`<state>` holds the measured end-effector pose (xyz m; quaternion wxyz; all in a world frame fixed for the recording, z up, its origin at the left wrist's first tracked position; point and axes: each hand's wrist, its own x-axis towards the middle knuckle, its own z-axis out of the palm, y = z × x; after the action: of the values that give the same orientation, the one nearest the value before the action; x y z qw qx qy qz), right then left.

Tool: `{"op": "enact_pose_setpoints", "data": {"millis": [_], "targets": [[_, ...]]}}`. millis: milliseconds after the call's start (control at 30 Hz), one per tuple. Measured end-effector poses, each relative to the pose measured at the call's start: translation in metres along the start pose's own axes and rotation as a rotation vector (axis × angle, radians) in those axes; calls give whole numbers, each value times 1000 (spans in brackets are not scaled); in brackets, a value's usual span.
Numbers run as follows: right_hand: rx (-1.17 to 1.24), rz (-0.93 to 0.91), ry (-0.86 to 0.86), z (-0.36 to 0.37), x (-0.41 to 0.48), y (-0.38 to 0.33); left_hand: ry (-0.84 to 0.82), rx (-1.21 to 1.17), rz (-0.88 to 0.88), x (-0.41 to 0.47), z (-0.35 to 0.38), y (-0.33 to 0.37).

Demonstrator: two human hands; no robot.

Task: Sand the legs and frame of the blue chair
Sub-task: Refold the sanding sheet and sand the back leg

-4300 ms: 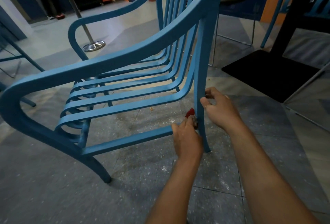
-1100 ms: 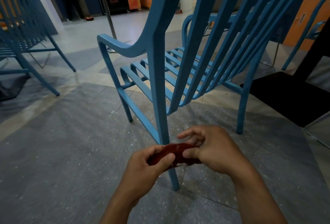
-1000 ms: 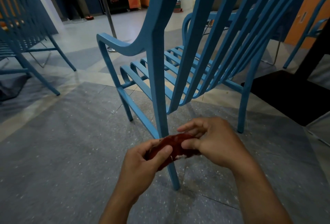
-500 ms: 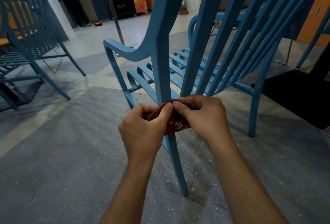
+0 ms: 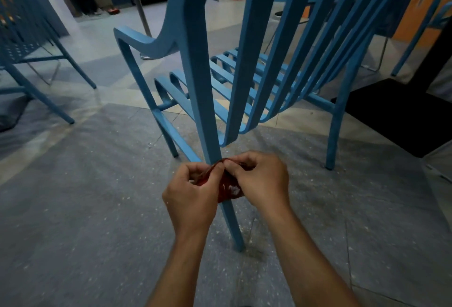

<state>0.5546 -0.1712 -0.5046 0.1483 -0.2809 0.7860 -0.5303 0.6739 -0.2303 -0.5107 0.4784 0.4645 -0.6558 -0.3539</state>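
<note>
Sandpaper (image 5: 228, 189) hangs in front of the nearest leg (image 5: 208, 116) of the blue chair (image 5: 247, 79), just below where the side rail meets that leg. Its top edge is pinched between the curled fingers of the left hand (image 5: 193, 199) and the right hand (image 5: 260, 180). Seemingly the sheet is being refolded between strokes; next it needs wrapping round that leg and rubbing down toward its foot.

Left hand (image 5: 189, 196) and right hand (image 5: 260, 179) pinch red sandpaper (image 5: 226, 186) around chair leg (image 5: 215, 140).

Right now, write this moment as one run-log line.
left hand: grips sandpaper | right hand: pinches sandpaper | sandpaper: at chair leg
</note>
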Motion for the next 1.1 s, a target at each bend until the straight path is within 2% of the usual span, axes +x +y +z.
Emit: {"op": "enact_pose_setpoints", "data": {"millis": [100, 200, 300, 367, 600, 733, 1100], "targets": [[21, 48, -74, -3, -6, 9, -1, 58, 31, -6, -4, -4], [180, 16, -94, -11, -2, -1, 3, 51, 206, 5, -16, 16], [301, -75, -51, -13, 4, -22, 37, 58, 370, 21, -24, 37], [286, -122, -3, -10, 10, -30, 65, 73, 397, 29, -22, 43], [290, -6, -177, 0, 24, 6, -12, 56, 245, 15, -8, 11], [241, 63, -239, 9, 22, 36, -11, 134, 187, 4, -1, -25], [-5, 219, -238, 48, 3, 125, -98, 282, -56, -39, 31, -107]]}}
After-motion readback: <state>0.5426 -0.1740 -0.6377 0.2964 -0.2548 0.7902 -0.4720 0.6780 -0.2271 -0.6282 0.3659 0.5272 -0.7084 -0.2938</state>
